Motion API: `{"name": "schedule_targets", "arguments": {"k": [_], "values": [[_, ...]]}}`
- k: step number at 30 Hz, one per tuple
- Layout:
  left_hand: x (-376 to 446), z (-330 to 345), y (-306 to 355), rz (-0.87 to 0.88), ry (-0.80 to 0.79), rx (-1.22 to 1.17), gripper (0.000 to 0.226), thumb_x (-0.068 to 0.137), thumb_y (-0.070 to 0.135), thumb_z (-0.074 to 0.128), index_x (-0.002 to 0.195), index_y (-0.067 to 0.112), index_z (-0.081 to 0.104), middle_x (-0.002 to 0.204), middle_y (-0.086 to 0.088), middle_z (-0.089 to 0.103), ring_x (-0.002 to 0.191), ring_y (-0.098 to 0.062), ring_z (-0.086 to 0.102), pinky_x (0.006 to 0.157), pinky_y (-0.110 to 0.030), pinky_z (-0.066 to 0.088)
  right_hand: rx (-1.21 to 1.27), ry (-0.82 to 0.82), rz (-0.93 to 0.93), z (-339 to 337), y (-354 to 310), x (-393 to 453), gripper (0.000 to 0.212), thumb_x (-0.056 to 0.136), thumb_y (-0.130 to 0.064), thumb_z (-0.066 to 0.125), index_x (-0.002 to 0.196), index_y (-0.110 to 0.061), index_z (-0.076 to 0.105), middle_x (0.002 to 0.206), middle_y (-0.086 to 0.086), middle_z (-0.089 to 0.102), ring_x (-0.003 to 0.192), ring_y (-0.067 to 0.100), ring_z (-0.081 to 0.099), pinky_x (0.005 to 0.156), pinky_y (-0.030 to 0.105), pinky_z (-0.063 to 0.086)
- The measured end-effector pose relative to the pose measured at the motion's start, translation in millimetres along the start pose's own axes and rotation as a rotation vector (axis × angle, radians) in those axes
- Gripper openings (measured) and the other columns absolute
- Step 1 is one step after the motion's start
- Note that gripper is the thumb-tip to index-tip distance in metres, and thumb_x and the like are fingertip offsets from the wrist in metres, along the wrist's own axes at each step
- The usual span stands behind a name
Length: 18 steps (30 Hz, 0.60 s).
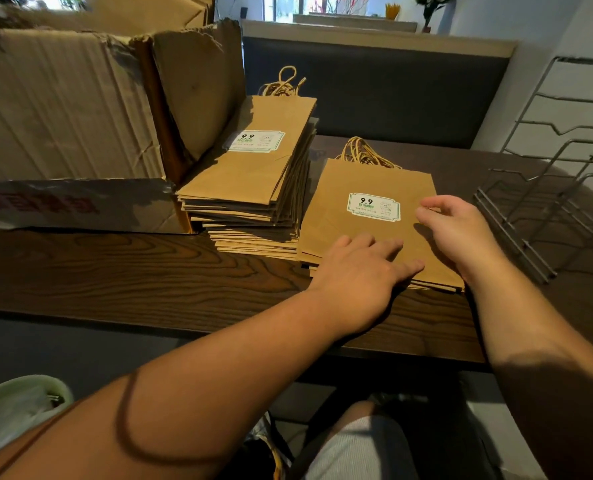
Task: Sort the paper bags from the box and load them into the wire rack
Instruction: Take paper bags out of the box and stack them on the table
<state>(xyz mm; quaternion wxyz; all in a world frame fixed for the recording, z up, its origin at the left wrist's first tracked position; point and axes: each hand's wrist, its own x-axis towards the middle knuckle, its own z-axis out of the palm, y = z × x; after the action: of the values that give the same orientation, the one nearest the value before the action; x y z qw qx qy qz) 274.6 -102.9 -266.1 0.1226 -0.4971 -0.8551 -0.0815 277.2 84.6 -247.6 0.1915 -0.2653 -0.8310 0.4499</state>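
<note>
The left hand (pixel 364 268) lies flat, fingers straight, on the near corner of the short stack (pixel 367 230) of bags; the right hand (pixel 457 226) hovers loosely curled at its right edge, holding nothing. To lift cleanly, square the edges first, then grip both sides; the rack (pixel 547 209) stands just right, the taller stack (pixel 253 181) beside the box (pixel 63 109).
</note>
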Motion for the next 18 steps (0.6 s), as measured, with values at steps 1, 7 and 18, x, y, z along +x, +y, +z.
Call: {"name": "schedule_targets", "arguments": {"k": [1,7,18], "values": [[-2,0,-1,0.001,0.019,-0.022,0.053,0.103,0.026,0.043,0.153,0.044,0.033,0.159,-0.001,0.034,0.129,-0.028,0.04,0.094,-0.04,0.031,-0.118,0.016,-0.022,1,-5,-3,0.036,0.092,-0.034,0.064,0.128,-0.029,0.062,0.133,-0.006,0.057,0.127,0.02,0.052,0.104,0.043,0.045],[-15,-21,-5,-0.068,0.264,-0.08,0.066,0.087,0.026,0.072,0.147,0.036,0.045,0.145,-0.002,0.053,0.126,-0.027,0.053,0.092,-0.045,0.045,-0.46,0.002,-0.347,-2,-57,-17,0.041,0.093,-0.031,0.065,0.133,-0.022,0.059,0.142,0.0,0.054,0.13,0.019,0.05,0.103,0.035,0.041],[-57,-186,-121,-0.06,0.585,0.055,0.042,0.083,0.023,0.07,0.125,0.024,0.067,0.143,-0.007,0.054,0.109,-0.023,0.064,0.076,-0.032,0.051,-0.263,-0.073,-0.728,53,-195,-47,0.036,0.096,-0.015,0.063,0.13,-0.027,0.058,0.127,-0.01,0.057,0.107,0.002,0.054,0.082,0.013,0.043]]}}
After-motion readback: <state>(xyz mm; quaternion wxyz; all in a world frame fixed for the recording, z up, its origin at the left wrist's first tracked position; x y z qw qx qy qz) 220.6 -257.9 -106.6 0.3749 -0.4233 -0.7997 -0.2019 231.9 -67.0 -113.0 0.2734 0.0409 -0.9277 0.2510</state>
